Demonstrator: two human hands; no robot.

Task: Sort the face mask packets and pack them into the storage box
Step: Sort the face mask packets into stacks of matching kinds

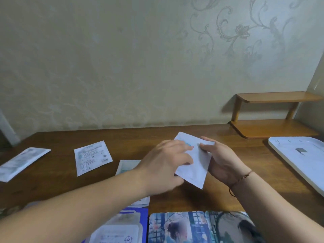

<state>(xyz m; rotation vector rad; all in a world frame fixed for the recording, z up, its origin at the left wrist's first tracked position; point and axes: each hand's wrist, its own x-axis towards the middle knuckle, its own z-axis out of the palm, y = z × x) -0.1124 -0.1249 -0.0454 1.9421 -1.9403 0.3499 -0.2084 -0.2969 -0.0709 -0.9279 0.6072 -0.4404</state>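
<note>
Both hands hold one white packet (pixel 196 162) tilted above mid-counter (pixel 57 181): the right hand (pixel 222 162) has its grip pinched on the right edge, and the left hand (pixel 166 163) grips the left side. Two more packets (pixel 93 156) lie flat well apart to the left, with bare wood between; a white tray (pixel 301 155) sits at the right edge.

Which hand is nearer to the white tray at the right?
Right. The right hand holds a packet nearer the white tray; the left hand is farther.

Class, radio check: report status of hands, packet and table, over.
Both hands, left hand and right hand, grip one white packet above the table. Three loose packets lie left. White lid right; nothing blocking.
</note>
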